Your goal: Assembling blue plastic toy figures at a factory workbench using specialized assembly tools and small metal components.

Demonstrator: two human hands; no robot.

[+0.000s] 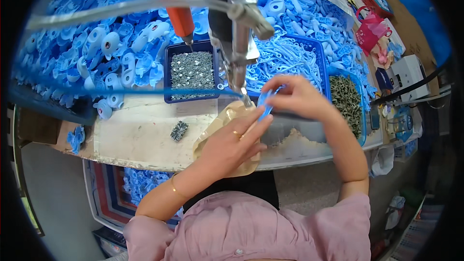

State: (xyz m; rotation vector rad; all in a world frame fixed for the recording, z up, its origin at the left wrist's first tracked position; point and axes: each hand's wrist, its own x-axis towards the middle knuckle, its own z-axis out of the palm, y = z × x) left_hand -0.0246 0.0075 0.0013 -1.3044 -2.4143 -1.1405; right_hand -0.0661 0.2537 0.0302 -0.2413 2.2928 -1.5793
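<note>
Close in front of me, both hands meet at a small blue plastic part (264, 105). My left hand (231, 144) pinches it from below left with the fingers stretched toward it. From the upper right, my right hand (297, 97) closes thumb and fingers on its upper end; these fingertips are slightly blurred. A metal nozzle-like tip (245, 97) of an upright fixture comes down just left of the part. Beneath my left hand lies a tan sheet (209, 137). The part's exact shape is mostly hidden by my fingers.
An orange electric screwdriver (175, 5) hangs over a tray of small metal pieces (191, 70). Bins of thin blue looped pieces (285, 60) and brownish metal parts (345, 101) stand right. Blue shells (111, 38) heap behind. A small metal cluster (179, 130) lies left.
</note>
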